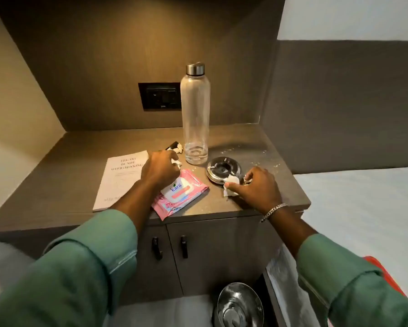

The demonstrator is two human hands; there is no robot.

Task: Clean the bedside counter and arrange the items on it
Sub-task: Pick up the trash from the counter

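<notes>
Two tissue scraps (pixel 230 185) in closed fists, right hand (pixel 257 185) just right of the steel ashtray (pixel 224 171), left hand (pixel 159 167) well left beside the bottle (pixel 195 114): best kept pinched tight, then dropped into the bin (pixel 239 305) below without nudging either.

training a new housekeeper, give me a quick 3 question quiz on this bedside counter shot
1. True or false: the glass bottle lies on its side.
2. Which hand holds tissue beside the steel ashtray? A left, B right.
3. What pink item lies under the left hand?

Key: 1 false, it stands upright with its cap on. 2 B, the right hand grips crumpled tissue. 3 the wipes pack.
</notes>
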